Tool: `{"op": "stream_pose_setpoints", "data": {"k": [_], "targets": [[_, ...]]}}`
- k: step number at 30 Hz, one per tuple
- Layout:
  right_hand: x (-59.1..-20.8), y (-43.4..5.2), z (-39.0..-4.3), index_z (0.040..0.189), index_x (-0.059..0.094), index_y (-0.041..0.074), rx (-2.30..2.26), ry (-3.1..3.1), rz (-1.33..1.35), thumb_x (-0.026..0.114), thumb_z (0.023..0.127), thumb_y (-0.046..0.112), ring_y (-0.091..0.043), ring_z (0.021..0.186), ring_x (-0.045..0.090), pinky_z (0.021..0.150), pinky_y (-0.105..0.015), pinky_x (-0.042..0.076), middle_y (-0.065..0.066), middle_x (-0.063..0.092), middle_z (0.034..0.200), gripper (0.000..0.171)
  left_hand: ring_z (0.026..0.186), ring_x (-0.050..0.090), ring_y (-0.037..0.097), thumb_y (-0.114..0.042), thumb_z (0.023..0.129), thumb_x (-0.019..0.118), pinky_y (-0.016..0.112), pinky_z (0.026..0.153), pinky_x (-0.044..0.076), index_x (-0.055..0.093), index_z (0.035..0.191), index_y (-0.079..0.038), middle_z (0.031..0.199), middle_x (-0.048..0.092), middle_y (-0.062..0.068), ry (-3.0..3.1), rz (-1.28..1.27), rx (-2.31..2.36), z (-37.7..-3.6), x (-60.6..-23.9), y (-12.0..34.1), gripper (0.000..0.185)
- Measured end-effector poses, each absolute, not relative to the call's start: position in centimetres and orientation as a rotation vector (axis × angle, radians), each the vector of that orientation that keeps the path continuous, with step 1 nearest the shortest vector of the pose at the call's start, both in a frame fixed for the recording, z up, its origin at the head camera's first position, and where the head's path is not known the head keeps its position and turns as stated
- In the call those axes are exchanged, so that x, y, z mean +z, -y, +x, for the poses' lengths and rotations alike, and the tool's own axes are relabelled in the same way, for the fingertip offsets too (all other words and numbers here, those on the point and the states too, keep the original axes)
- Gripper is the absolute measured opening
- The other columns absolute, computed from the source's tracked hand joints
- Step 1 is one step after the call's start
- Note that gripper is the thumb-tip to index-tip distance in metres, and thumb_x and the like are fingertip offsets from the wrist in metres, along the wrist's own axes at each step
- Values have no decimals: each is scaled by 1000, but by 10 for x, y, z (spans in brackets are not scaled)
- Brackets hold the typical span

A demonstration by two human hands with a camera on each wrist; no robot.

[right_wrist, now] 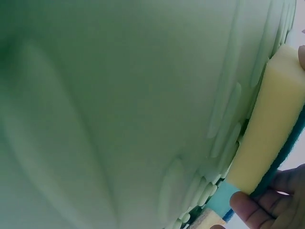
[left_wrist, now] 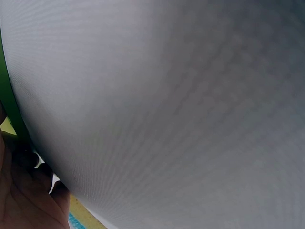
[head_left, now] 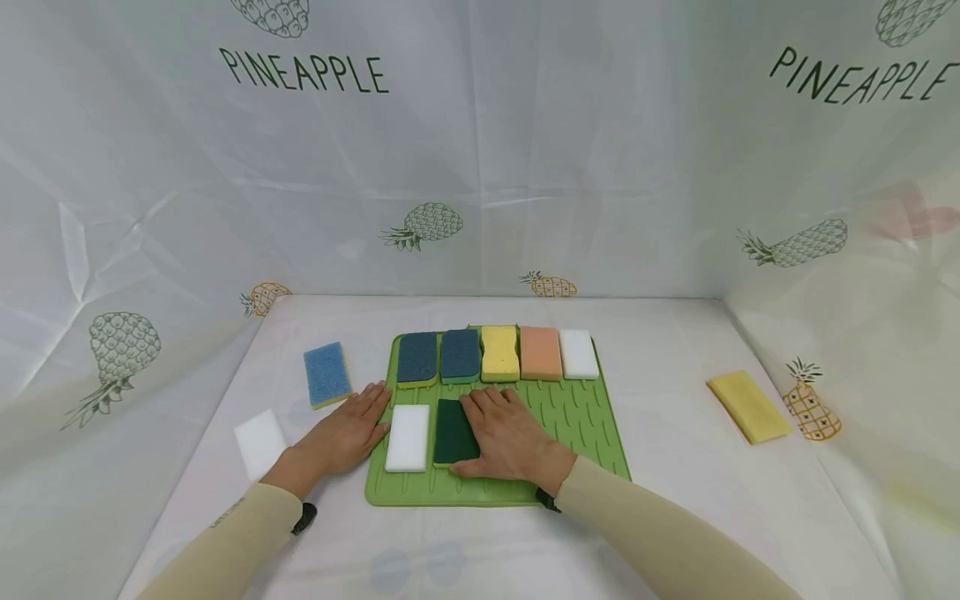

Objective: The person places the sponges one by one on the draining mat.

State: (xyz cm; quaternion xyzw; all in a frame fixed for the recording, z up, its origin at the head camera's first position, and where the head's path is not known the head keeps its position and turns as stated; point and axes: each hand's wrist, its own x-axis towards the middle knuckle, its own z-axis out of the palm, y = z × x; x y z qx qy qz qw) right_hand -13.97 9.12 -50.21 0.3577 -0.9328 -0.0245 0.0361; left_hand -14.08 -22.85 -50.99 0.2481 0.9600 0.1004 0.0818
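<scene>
The right hand (head_left: 508, 435) clamps the green sponge (head_left: 452, 429) end to end, thumb at its near end and fingers at its far end. This sponge is on the mat (head_left: 577, 425), toward the near edge and left of centre. The left hand (head_left: 347, 433) lies with fingers extended, against the mat's left edge.

Along the mat's far edge stand two navy sponges (head_left: 417, 358), a waisted yellow sponge (head_left: 499, 353), an orange sponge (head_left: 540, 353) and a white sponge (head_left: 578, 354) at the far right corner. A white block (head_left: 408, 438) sits left of the green sponge, near the mat's near left corner. On the surface (head_left: 667, 358), a blue sponge (head_left: 327, 373) and a white pad (head_left: 260, 442) lie toward the left edge; a yellow pad (head_left: 748, 407) lies by the right edge.

The right hand covers the green sponge's right side; the left wrist hides a corner of the white pad. Both sleeves (head_left: 660, 533) run out of frame. Blank surface fills most of the left wrist view.

The curtain (head_left: 480, 125) reads "PINEAPPLE" twice. Lettering on the left sleeve is illegible.
</scene>
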Motion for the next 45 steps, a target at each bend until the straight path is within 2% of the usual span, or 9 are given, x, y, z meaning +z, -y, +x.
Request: {"op": "stream_pose_setpoints", "data": {"k": [33, 37, 41, 45], "targets": [[-502, -93, -141, 160, 45, 12, 3, 2904, 1126, 46, 87, 93, -25, 142, 51, 109, -50, 48, -7, 52, 157, 109, 159, 26, 45, -30, 114, 47, 61, 128, 27, 28, 164, 4, 172, 25, 24, -2854, 721, 299, -141, -511, 226, 64], [-498, -95, -141, 163, 40, 11, 41, 2946, 1130, 46, 87, 93, -27, 146, 48, 114, -52, 46, -8, 47, 162, 112, 159, 26, 44, -31, 114, 47, 61, 128, 27, 28, 165, 4, 172, 25, 24, -2857, 720, 297, -141, -513, 227, 65], [-488, -107, -144, 163, 38, 10, 82, 2927, 1139, 50, 91, 87, -29, 148, 47, 117, -54, 43, -9, 46, 163, 107, 159, 25, 44, -32, 114, 47, 60, 128, 27, 27, 165, 4, 172, 25, 24, -2858, 726, 294, -141, -514, 228, 65], [-479, -132, -149, 158, 47, 6, 110, 2795, 1157, 59, 97, 73, -31, 141, 53, 114, -56, 45, -12, 54, 155, 92, 159, 26, 44, -31, 114, 48, 61, 128, 27, 28, 165, 4, 172, 25, 24, -2863, 732, 286, -141, -514, 229, 65]]}}
